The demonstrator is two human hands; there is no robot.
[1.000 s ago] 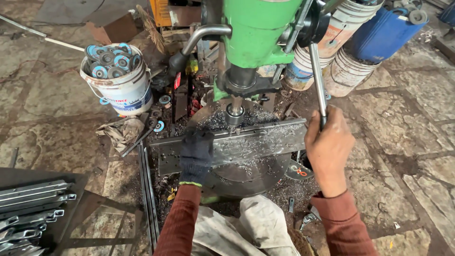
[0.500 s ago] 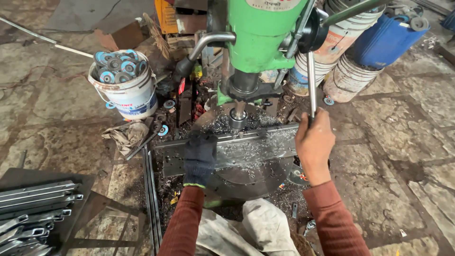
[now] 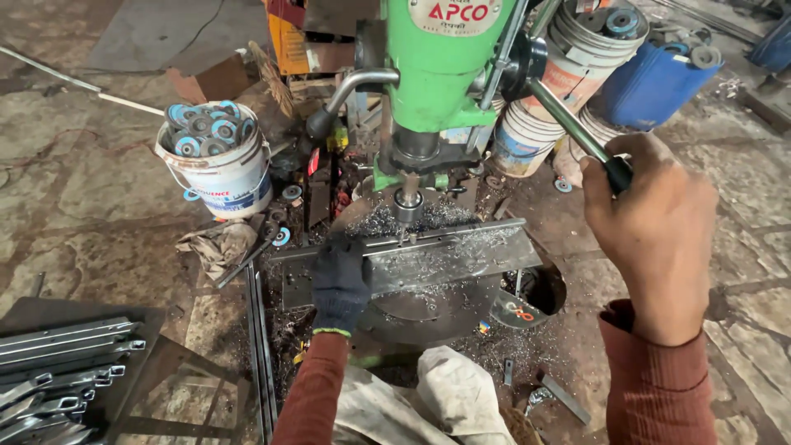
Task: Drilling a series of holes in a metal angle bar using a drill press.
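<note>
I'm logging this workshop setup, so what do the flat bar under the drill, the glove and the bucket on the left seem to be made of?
Flat bar: bare grey steel, apparently; dull sheen, bright shavings on it.
Glove on the left hand: dark knitted fabric, with a ribbed cuff.
Bucket: white plastic, probably; smooth wall, thin wire handle.
</note>
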